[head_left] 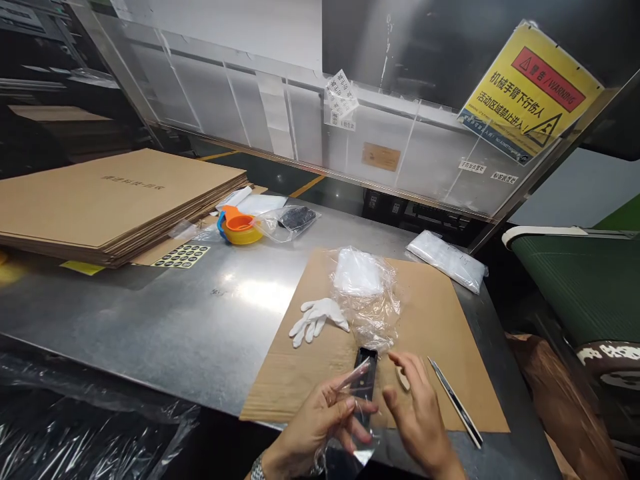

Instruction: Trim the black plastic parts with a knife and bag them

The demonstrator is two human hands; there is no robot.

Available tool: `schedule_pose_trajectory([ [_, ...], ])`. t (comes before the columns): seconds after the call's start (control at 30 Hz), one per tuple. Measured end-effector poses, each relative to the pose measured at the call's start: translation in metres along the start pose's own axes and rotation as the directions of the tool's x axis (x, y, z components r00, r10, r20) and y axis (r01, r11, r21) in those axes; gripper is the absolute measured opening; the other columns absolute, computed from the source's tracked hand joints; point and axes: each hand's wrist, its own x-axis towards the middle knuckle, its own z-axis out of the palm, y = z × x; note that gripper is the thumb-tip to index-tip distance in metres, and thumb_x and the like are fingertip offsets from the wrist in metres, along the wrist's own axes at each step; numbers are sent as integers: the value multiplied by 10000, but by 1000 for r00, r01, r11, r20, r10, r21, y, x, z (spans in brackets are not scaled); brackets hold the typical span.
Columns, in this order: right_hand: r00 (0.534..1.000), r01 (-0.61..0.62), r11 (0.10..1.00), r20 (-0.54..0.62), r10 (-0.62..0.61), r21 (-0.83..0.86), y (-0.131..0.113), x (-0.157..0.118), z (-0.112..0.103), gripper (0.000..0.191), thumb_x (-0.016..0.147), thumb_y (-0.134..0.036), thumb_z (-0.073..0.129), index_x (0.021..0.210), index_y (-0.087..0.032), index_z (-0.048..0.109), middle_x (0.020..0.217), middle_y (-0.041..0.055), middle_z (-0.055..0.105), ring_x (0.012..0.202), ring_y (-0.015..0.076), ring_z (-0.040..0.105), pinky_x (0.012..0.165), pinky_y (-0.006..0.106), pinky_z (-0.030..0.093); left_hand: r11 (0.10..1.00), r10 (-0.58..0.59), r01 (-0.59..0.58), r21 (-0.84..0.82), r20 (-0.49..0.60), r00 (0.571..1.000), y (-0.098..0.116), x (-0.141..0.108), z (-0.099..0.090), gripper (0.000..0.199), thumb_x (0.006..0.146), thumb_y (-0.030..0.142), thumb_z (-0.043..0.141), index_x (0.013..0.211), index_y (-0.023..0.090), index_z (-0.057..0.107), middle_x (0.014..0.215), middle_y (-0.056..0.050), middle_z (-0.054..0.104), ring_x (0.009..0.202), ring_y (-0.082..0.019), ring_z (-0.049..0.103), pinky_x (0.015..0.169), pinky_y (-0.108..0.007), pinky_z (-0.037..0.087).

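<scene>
My left hand [333,413] pinches a clear plastic bag [361,368] between thumb and fingers; the film hangs down below the palm. Beyond the fingers a black elongated part [367,360] shows, partly covered by the hand and film. My right hand [419,410] is just to the right, fingers apart and curved, with nothing gripped. A small beige piece [403,379] shows by its fingers; whether it touches them I cannot tell. Right of this hand lies a slim pen-like tool [456,402]. All this is over a cardboard sheet [425,313].
A white glove [320,319] and a pack of clear bags [357,272] lie on the cardboard. Another wrapped pack [447,260] sits at the right. Tape rolls [243,232], a bagged black item [296,219], a sticker sheet [181,257] and stacked cardboard [120,200] occupy the left. A green conveyor [585,280] stands right.
</scene>
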Motion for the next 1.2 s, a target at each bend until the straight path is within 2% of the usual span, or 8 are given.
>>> schedule_pose_trajectory([
  [0.17, 873, -411, 846, 415, 257, 340, 15, 11, -5, 383, 777, -524, 576, 814, -145, 616, 729, 56, 618, 721, 182, 582, 705, 319, 448, 993, -97, 90, 74, 91, 991, -5, -2, -11, 673, 709, 355, 701, 1301, 168, 443, 865, -132, 716, 561, -193, 682, 419, -200, 466],
  [0.33, 875, -435, 828, 384, 296, 354, 15, 8, 1, 330, 752, -459, 636, 682, -152, 537, 604, -22, 505, 568, 97, 462, 562, 225, 365, 963, 64, -33, 266, -108, 992, -10, -5, -22, 687, 731, 371, 666, 1332, 197, 383, 1012, -131, 674, 776, -216, 667, 623, -292, 505],
  [0.47, 944, -296, 941, 199, 263, 165, 0, -1, 0, 225, 797, -350, 611, 700, -167, 523, 655, -20, 494, 635, 107, 450, 596, 222, 335, 705, 571, -230, 671, -344, 746, -13, -17, -14, 291, 756, 374, 634, 992, 205, 616, 936, -61, 635, 869, -186, 563, 777, -282, 427],
  [0.6, 959, 55, 989, 283, -15, -135, -17, -10, 10, 149, 822, -223, 536, 691, -178, 482, 701, 10, 525, 676, 137, 480, 604, 237, 341, 820, 302, -219, 529, -76, 950, -18, -21, 3, 273, 762, 434, 601, 808, 164, 600, 695, -12, 558, 649, -139, 490, 619, -250, 405],
  [0.73, 951, 60, 983, 310, -4, -173, -15, -12, 16, 194, 801, -219, 556, 657, -188, 431, 665, -6, 504, 637, 127, 467, 568, 224, 335, 864, 300, -196, 463, -160, 940, -26, -15, 3, 334, 803, 444, 537, 622, 169, 479, 594, 23, 459, 587, -110, 420, 582, -230, 380],
  [0.87, 993, -114, 975, 21, 120, -189, -4, -8, 19, 271, 856, -290, 523, 634, -197, 398, 591, -35, 431, 553, 104, 425, 518, 209, 340, 548, 535, -106, 830, -251, 807, -33, -12, -11, 295, 827, 348, 518, 586, 185, 473, 562, 22, 461, 559, -127, 441, 547, -243, 374],
  [1.03, 930, 368, 883, 136, -343, -290, -6, -10, 40, 197, 887, -170, 428, 691, -194, 438, 659, 8, 505, 643, 140, 470, 589, 248, 367, -96, 830, -200, 975, 189, 525, -33, -14, -19, 224, 814, 123, 498, 1005, 188, 597, 854, -58, 603, 785, -184, 542, 687, -294, 454],
  [1.2, 994, 112, 890, 55, -98, -441, 14, -18, 49, 201, 914, -342, 398, 850, -197, 521, 750, 48, 595, 704, 173, 564, 630, 266, 414, -140, 930, -117, 983, 171, 327, -17, -7, -53, 208, 821, 81, 497, 918, 194, 644, 716, -12, 506, 655, -141, 495, 604, -257, 430],
])
